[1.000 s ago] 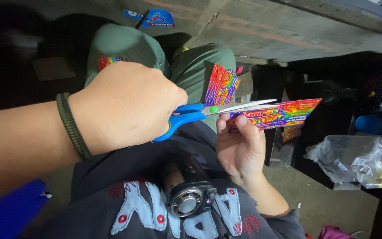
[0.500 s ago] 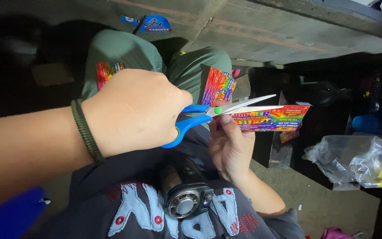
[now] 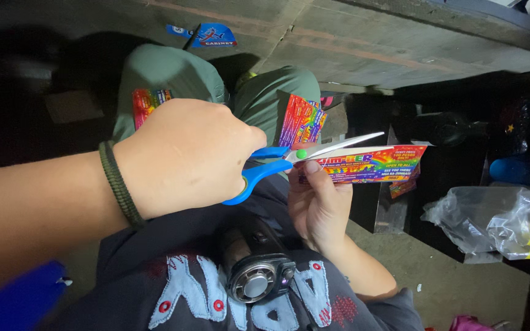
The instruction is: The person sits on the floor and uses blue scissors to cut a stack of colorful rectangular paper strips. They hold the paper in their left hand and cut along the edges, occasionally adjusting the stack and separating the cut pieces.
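Note:
My left hand (image 3: 185, 153), a dark green cord band on its wrist, is closed around the blue handles of a pair of scissors (image 3: 264, 168). The silver blades (image 3: 345, 143) are slightly apart and lie along the top edge of a rainbow-coloured printed card (image 3: 375, 164). My right hand (image 3: 320, 208) pinches the left end of that card between thumb and fingers, holding it level over my lap. More cards of the same kind (image 3: 302, 119) lean on my right knee, and another (image 3: 148, 98) shows behind my left hand.
A round grey device (image 3: 259, 279) hangs at my chest. A crumpled clear plastic bag (image 3: 498, 220) lies at the right. A worn wooden board (image 3: 369, 49) with a blue sticker (image 3: 207, 35) runs across the top. A blue object (image 3: 13, 300) sits bottom left.
The card has shifted left and dropped to a more level angle. The scissors have moved with it along its top edge, and my left hand sits slightly lower.

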